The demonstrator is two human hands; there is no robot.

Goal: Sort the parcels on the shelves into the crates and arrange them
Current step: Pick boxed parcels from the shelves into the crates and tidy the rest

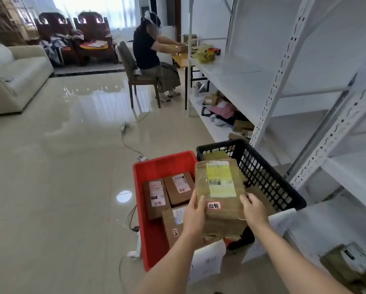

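Note:
I hold a brown cardboard parcel [220, 187] with a yellow-white label, flat face up, above the gap between two crates. My left hand [195, 215] grips its left near edge and my right hand [254, 210] grips its right near corner. Below on the left stands a red crate [156, 166] holding three brown parcels [178, 187], each with a white label. To the right sits a black mesh crate [262, 172] with a brown parcel inside at its far end. Another parcel [347, 264] lies on the white shelf at lower right.
White metal shelving [284, 71] runs along the right, with more parcels and bags on its bottom shelf [224, 111]. A person sits on a chair at a small table further back. Cables and a power strip [141, 158] lie on the glossy floor left of the crates. A sofa stands far left.

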